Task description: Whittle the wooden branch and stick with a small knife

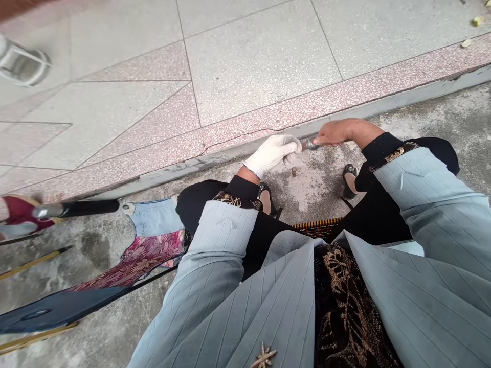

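Observation:
My left hand (274,154) wears a white knitted glove and is closed, its fingertips at the brownish end of a small tool. Whether something else is pinched in the glove I cannot make out. My bare right hand (337,133) grips that small tool (311,144), which has a grey, wrapped-looking handle. Both hands meet in front of the knees, near the kerb. On the concrete just below them stands a small brown stub (294,171).
A low kerb (245,148) edges the raised terrazzo floor (261,66). At left lie a patchwork cloth (153,245) of denim and red print and a yellow stick (34,263). A white-framed object (25,61) stands top left. A woven seat edge (318,225) shows between the legs.

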Demonstrator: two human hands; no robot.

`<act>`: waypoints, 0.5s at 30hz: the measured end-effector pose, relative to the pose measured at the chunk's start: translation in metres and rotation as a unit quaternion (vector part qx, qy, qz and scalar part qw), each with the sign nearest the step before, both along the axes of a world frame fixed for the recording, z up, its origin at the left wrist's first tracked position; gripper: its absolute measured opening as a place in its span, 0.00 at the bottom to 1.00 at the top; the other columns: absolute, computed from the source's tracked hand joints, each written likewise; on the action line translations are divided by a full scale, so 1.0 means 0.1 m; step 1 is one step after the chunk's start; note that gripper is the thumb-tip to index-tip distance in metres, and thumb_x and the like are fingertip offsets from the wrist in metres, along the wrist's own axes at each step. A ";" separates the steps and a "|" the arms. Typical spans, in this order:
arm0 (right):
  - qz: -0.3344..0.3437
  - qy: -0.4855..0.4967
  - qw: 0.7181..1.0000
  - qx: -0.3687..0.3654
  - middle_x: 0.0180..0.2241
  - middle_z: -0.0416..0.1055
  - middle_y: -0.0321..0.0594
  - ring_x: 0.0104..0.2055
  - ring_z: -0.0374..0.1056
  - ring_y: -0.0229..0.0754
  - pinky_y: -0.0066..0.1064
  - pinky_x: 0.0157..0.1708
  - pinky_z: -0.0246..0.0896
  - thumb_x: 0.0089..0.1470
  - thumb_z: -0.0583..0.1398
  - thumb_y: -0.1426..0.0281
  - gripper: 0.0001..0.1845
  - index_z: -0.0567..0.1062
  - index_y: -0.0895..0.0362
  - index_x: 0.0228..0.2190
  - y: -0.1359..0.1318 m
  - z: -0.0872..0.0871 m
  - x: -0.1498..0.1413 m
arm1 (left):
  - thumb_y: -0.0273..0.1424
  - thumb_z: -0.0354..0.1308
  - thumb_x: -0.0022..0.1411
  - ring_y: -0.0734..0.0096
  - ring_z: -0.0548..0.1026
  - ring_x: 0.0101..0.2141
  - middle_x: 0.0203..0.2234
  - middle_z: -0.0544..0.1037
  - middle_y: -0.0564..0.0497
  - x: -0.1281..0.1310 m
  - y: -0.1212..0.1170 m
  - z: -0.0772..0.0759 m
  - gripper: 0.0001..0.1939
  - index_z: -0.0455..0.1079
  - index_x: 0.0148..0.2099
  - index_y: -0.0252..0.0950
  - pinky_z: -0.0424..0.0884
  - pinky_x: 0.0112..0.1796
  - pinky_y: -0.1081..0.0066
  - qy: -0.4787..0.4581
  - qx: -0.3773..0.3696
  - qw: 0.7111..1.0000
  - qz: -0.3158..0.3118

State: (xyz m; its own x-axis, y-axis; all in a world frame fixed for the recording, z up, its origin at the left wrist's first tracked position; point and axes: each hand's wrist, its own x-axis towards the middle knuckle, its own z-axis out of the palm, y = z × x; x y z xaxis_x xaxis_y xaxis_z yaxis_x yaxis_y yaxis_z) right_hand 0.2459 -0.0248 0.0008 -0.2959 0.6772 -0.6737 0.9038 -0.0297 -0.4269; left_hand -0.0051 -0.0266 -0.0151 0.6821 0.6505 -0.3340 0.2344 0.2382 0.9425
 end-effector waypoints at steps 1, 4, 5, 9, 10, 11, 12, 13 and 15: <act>-0.033 0.013 0.999 0.020 0.25 0.70 0.44 0.30 0.66 0.42 0.36 0.37 0.60 0.72 0.59 0.50 0.30 0.76 0.62 0.29 0.02 0.02 0.01 | 0.28 0.63 0.65 0.80 0.69 0.22 0.24 0.73 0.52 0.00 -0.01 0.00 0.05 0.75 0.37 0.31 0.68 0.24 0.78 -0.005 -0.008 1.000 -0.007; -0.111 0.163 0.980 0.015 0.30 0.73 0.45 0.32 0.68 0.42 0.34 0.36 0.63 0.74 0.53 0.47 0.30 0.77 0.60 0.37 0.03 0.14 0.04 | 0.28 0.62 0.67 0.79 0.69 0.22 0.24 0.73 0.52 0.00 -0.02 -0.07 0.06 0.74 0.36 0.31 0.69 0.24 0.77 -0.007 -0.021 1.000 -0.011; -0.121 0.224 0.967 -0.005 0.31 0.73 0.44 0.31 0.68 0.41 0.33 0.35 0.63 0.74 0.53 0.47 0.30 0.77 0.59 0.38 0.01 0.18 0.05 | 0.28 0.62 0.67 0.79 0.69 0.22 0.24 0.73 0.52 0.01 -0.01 -0.11 0.06 0.74 0.36 0.31 0.69 0.25 0.77 -0.001 -0.023 1.000 -0.016; -0.037 0.317 0.938 -0.138 0.29 0.71 0.40 0.28 0.64 0.36 0.29 0.33 0.62 0.73 0.56 0.48 0.27 0.76 0.59 0.36 -0.09 0.29 0.06 | 0.27 0.61 0.69 0.78 0.70 0.22 0.24 0.75 0.52 0.02 0.05 -0.27 0.05 0.75 0.38 0.30 0.68 0.26 0.75 0.038 -0.012 0.999 -0.010; -0.001 0.296 0.940 -0.167 0.28 0.70 0.38 0.28 0.63 0.35 0.29 0.33 0.62 0.72 0.58 0.47 0.28 0.76 0.59 0.34 -0.11 0.29 0.05 | 0.26 0.61 0.69 0.79 0.69 0.22 0.23 0.75 0.53 0.03 0.07 -0.29 0.05 0.75 0.38 0.31 0.67 0.26 0.76 0.045 -0.003 0.999 -0.002; 0.033 0.263 0.945 -0.192 0.27 0.69 0.37 0.27 0.62 0.35 0.29 0.33 0.62 0.70 0.59 0.46 0.29 0.76 0.60 0.33 -0.12 0.26 0.05 | 0.25 0.60 0.68 0.79 0.69 0.22 0.23 0.74 0.54 0.03 0.08 -0.29 0.04 0.75 0.38 0.31 0.67 0.26 0.76 0.049 0.007 0.999 0.001; 0.063 0.226 0.948 -0.213 0.26 0.68 0.36 0.27 0.62 0.35 0.30 0.33 0.62 0.68 0.60 0.45 0.30 0.76 0.60 0.31 -0.12 0.22 0.04 | 0.24 0.60 0.68 0.80 0.69 0.22 0.23 0.74 0.54 0.03 0.09 -0.28 0.04 0.75 0.37 0.31 0.66 0.26 0.76 0.051 0.016 0.999 0.000; 0.093 0.190 0.950 -0.230 0.25 0.67 0.36 0.26 0.61 0.35 0.31 0.32 0.62 0.67 0.62 0.44 0.31 0.76 0.60 0.30 -0.12 0.18 0.03 | 0.24 0.61 0.67 0.80 0.69 0.22 0.23 0.74 0.54 0.03 0.09 -0.26 0.04 0.74 0.36 0.31 0.67 0.26 0.77 0.050 0.023 0.998 -0.006; 0.115 0.151 0.962 -0.198 0.22 0.66 0.36 0.24 0.60 0.35 0.32 0.31 0.60 0.63 0.66 0.45 0.31 0.76 0.61 0.26 -0.09 0.07 0.02 | 0.23 0.62 0.65 0.81 0.68 0.21 0.24 0.75 0.54 0.03 0.07 -0.19 0.04 0.74 0.35 0.31 0.67 0.26 0.77 0.050 0.025 0.998 -0.017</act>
